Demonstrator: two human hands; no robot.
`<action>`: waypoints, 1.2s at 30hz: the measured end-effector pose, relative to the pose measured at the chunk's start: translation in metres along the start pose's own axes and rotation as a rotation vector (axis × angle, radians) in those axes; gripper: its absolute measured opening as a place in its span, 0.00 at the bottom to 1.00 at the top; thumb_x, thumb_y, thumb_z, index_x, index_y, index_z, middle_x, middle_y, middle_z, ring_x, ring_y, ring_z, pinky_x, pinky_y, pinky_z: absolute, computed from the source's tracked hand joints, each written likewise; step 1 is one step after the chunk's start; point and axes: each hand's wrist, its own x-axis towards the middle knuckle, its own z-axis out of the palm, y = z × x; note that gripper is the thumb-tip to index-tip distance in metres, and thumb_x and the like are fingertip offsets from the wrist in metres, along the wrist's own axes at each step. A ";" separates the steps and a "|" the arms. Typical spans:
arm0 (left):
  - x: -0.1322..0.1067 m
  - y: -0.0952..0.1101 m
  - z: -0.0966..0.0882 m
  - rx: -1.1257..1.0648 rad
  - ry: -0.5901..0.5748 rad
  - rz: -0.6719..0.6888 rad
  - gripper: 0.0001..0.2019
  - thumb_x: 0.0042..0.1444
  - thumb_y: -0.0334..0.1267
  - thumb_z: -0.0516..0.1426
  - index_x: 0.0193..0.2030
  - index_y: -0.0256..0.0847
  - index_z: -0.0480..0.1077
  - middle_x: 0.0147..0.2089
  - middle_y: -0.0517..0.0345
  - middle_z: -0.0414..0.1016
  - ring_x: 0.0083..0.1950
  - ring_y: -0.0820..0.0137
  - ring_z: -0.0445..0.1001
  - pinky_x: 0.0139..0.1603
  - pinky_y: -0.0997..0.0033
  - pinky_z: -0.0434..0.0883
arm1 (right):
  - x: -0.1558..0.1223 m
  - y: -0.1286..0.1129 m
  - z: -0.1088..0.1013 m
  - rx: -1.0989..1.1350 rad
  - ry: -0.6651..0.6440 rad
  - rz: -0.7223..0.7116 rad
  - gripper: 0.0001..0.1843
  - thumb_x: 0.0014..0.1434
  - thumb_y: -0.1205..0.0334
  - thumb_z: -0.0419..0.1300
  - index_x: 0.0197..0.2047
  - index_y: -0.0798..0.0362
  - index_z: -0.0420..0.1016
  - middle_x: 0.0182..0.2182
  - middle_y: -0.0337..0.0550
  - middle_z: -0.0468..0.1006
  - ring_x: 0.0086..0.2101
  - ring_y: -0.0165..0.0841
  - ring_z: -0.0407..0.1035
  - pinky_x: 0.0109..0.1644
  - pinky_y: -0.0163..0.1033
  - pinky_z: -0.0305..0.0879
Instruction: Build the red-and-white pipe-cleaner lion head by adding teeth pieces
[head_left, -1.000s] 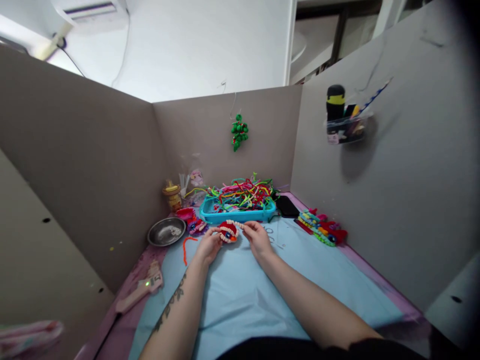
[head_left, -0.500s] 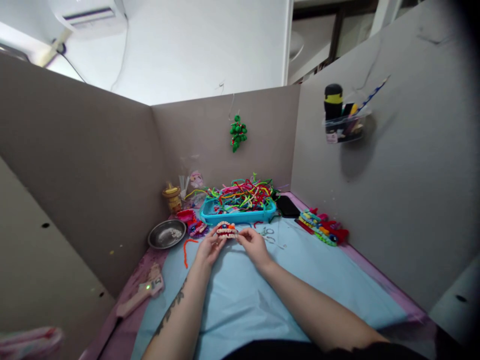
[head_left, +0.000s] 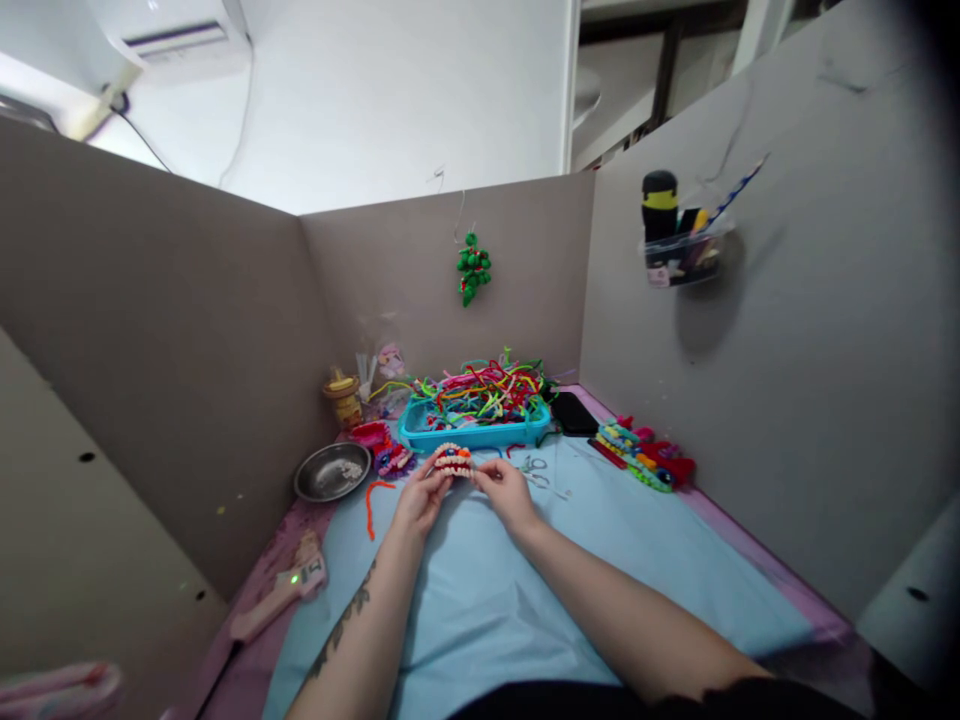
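A small red and orange pipe-cleaner piece edged with pale beads [head_left: 453, 460] is held between both hands above the light blue mat [head_left: 480, 590]. My left hand [head_left: 421, 494] pinches its left side with closed fingers. My right hand [head_left: 505, 489] pinches its right end, fingers closed too. A blue tray [head_left: 472, 434] heaped with coloured pipe cleaners lies just beyond the hands.
A metal bowl [head_left: 332, 470] and an orange pipe cleaner [head_left: 371, 500] lie at the left. A pink glue gun [head_left: 279, 594] rests near the left edge. Finished colourful pieces [head_left: 643, 458] and a black phone [head_left: 574, 412] lie at the right. Grey partitions wall in the desk.
The beaded piece has been turned from facing up to edge-on, and both hands have drawn closer together around it. The view has shifted slightly.
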 end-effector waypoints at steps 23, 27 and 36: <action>0.004 0.003 0.000 -0.110 0.167 0.060 0.17 0.47 0.16 0.52 0.42 0.35 0.70 0.38 0.53 0.75 0.37 0.74 0.75 0.43 0.77 0.72 | 0.000 0.002 0.003 0.188 -0.101 0.070 0.11 0.39 0.62 0.65 0.30 0.53 0.74 0.24 0.38 0.76 0.26 0.31 0.68 0.34 0.37 0.64; 0.001 0.007 0.001 -0.141 0.129 0.092 0.20 0.46 0.16 0.53 0.45 0.36 0.70 0.37 0.54 0.75 0.36 0.74 0.75 0.41 0.78 0.73 | 0.001 -0.004 0.001 0.233 -0.072 0.057 0.12 0.40 0.59 0.65 0.29 0.53 0.71 0.21 0.36 0.74 0.23 0.30 0.66 0.31 0.36 0.63; -0.011 0.014 0.010 -0.179 -0.102 0.175 0.29 0.43 0.18 0.56 0.53 0.41 0.66 0.45 0.53 0.75 0.40 0.73 0.75 0.46 0.77 0.71 | 0.004 -0.019 -0.005 0.248 -0.061 -0.077 0.12 0.45 0.56 0.64 0.28 0.52 0.67 0.20 0.34 0.71 0.24 0.29 0.65 0.30 0.35 0.62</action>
